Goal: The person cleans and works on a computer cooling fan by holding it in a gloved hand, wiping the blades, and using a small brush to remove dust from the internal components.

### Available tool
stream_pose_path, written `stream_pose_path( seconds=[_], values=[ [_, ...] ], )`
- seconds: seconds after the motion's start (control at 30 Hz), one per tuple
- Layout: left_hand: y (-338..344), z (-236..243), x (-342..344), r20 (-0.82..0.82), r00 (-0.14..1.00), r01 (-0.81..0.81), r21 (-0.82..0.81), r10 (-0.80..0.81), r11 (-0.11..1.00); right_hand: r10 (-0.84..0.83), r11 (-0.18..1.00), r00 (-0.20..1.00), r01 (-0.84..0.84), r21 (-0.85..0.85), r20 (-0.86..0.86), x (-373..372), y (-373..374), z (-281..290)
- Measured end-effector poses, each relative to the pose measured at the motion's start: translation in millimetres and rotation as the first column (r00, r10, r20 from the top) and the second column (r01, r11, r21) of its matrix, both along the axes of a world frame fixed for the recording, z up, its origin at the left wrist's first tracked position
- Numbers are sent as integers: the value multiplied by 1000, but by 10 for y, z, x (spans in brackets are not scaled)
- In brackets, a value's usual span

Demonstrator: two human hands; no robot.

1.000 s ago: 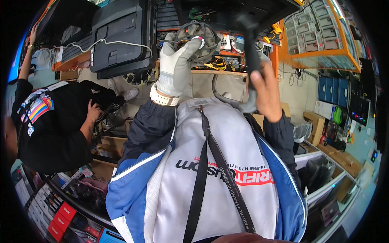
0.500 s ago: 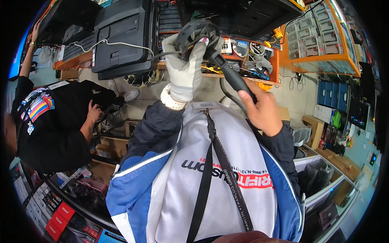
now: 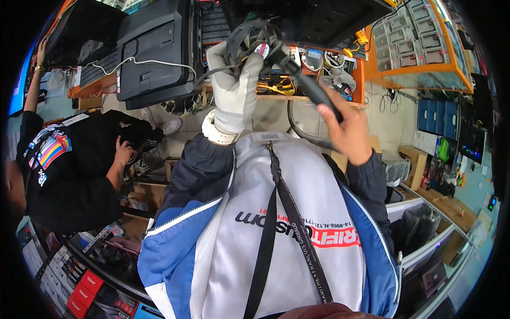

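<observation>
Cleaning appears to be the step in hand: one round black fan (image 3: 254, 45) is pinched at twelve o'clock in the gloved left hand (image 3: 234, 90), fingers pressed around its rim. One black nozzle (image 3: 305, 82), with its hose, is clasped in the bare right hand (image 3: 345, 127) at one o'clock, tip meeting the fan. Steadier aiming across the blades is judged necessary next. One printer (image 3: 154, 50) is seen at eleven o'clock.

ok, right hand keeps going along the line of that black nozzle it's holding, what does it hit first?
Most likely the round black fan gripped in the gloved left hand: the right hand aims the black nozzle up-left, tip at the fan's hub. Depth between tip and fan is unclear.
</observation>
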State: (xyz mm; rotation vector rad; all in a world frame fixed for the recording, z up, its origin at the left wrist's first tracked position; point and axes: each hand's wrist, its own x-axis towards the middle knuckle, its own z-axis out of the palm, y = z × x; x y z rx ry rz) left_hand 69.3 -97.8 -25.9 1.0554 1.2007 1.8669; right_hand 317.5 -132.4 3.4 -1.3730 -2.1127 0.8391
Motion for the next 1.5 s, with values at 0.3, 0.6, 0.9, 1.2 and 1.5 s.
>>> stream_pose_path(
  seconds=[0.3,0.6,0.9,1.2,1.5],
  values=[
    [9,12,-12,-56,998,-19,-54,16,998,-113,991,993,114,-69,15,68,138,-48],
    [0,43,-4,68,997,-20,-69,25,997,-109,991,987,99,-89,-120,-37,227,-37],
    [38,-89,-152,-28,990,-139,15,139,990,18,999,999,-19,-26,-48,-292,378,42],
    [-37,-188,-511,-132,988,-66,101,79,993,36,999,995,-33,40,-89,-550,382,205],
    [66,-253,-924,-278,955,-42,207,100,977,-62,997,995,60,41,74,-887,350,347]
  ],
)
